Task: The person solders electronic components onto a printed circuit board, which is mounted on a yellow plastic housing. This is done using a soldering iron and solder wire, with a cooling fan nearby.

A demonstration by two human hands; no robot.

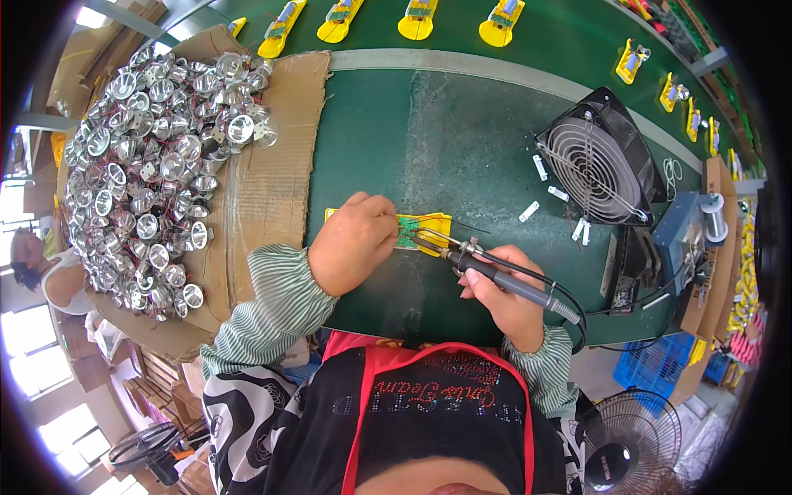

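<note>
A soldering iron (511,285) with a dark grey handle and a thin metal guide tube is gripped in my right hand (513,307). Its tip reaches a green circuit board (407,231) that lies in a yellow plastic housing (437,221) on the green bench. My left hand (353,245) is closed over the left part of that housing, fingertips beside the board. What those fingers pinch is hidden. A thin dark wire (466,226) sticks out to the right of the board.
Many silver lamp reflectors (148,177) cover cardboard (276,165) at left. A black fan (590,165) stands at right, near small white pieces (529,212) and a blue-grey unit with a solder reel (714,219). Yellow housings (501,23) line a far green strip.
</note>
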